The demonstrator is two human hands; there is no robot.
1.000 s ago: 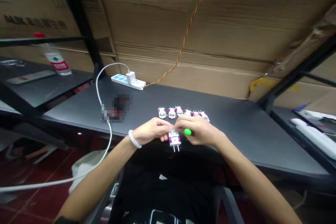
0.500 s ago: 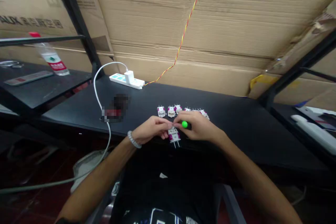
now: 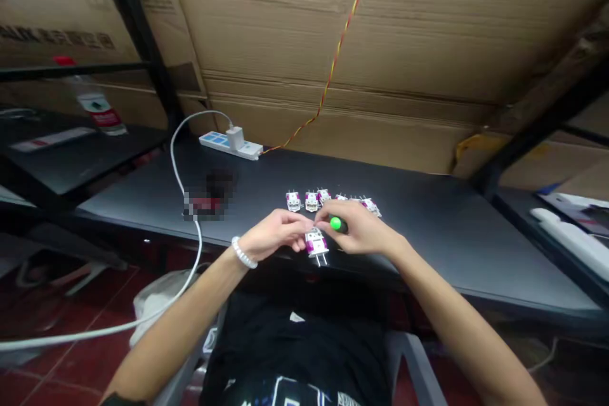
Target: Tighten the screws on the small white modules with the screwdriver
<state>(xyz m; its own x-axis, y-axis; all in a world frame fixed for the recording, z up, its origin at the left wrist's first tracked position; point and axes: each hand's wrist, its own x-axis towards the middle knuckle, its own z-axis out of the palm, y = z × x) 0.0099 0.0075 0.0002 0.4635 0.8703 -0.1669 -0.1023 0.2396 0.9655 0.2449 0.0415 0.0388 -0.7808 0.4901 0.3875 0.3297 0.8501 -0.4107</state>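
Note:
At the desk's front edge, my left hand point(image 3: 280, 230) is closed, its thumb and fingers pinching the top of a small white and magenta plug part point(image 3: 316, 245). Two metal pins stick out of that part toward me. My right hand point(image 3: 361, 227) is curled around a dark tool with a bright green end point(image 3: 335, 223), which looks like a screwdriver. The tool's tip is hidden by the fingers. Both hands' fingertips meet at the plug part's upper end. Just behind them lie several similar plug parts point(image 3: 294, 201), some partly covered by my right hand.
A white power strip point(image 3: 247, 151) with a charger and white cable point(image 3: 174, 158) sits at the back left. A pixelated dark object point(image 3: 209, 203) lies nearby. Cardboard point(image 3: 404, 76) backs the black desk point(image 3: 428, 222). Metal frames flank it; a bottle point(image 3: 102, 111) stands left.
Both hands stay almost in place, still on the plug part and the green-ended tool. The cardboard looks darker now, and the desk and arms look brighter.

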